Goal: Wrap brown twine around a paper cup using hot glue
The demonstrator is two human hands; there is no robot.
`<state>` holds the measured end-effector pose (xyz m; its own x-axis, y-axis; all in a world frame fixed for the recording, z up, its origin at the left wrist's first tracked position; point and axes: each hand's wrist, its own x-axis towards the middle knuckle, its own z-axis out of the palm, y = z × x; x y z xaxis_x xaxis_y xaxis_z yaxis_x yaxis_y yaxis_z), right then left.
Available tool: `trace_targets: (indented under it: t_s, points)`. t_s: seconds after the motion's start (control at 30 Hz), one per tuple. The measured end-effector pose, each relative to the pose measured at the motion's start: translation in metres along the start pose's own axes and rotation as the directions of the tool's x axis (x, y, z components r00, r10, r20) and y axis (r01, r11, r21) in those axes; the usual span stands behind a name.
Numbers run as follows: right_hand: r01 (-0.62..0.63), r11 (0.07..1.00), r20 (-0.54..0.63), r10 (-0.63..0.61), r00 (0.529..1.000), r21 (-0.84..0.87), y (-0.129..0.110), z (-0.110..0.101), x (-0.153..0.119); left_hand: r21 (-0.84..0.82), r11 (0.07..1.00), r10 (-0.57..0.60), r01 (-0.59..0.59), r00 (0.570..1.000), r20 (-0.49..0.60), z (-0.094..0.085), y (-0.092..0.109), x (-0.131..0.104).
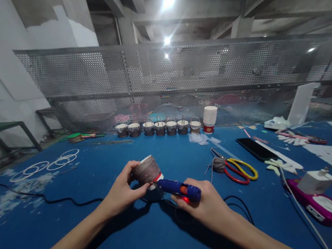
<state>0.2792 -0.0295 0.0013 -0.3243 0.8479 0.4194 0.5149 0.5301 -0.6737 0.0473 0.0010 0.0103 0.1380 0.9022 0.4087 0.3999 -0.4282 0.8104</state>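
Observation:
My left hand [123, 189] grips a paper cup [147, 170] wound with grey-brown yarn, tilted on its side above the table. A band of red and white shows at the cup's unwrapped end. In my right hand [200, 202] is a blue glue gun [179, 189], fingers wrapped round its handle and a red light glowing near them. The gun's nozzle points left and meets the cup close to its red part; whether it touches cannot be made out. Beyond my right hand lies a small ball of grey yarn [219, 165].
Several yarn-wrapped cups [159, 128] stand in a row before the mesh screen [173, 79], beside a stack of paper cups [209, 119]. Scissors [241, 171], a phone [255, 149] and a pink power strip [318, 205] lie right. White rings [46, 166] and a black cable [45, 197] lie left.

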Motion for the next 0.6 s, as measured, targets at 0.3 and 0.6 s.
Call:
trace_targets:
  t_s: [0.3, 0.6]
  points:
    - [-0.031, 0.999, -0.014, 0.031, 0.999, 0.02, 0.0021, -0.0032, 0.0, 0.005, 1.0, 0.019, -0.019, 1.0, -0.006, 0.0015, -0.0041, -0.0004]
    - [-0.028, 0.999, -0.033, 0.029, 0.999, 0.03, 0.0014, -0.0032, 0.0021, 0.001, 1.0, 0.01, -0.01, 0.999, -0.038, 0.0037, 0.0019, -0.0009]
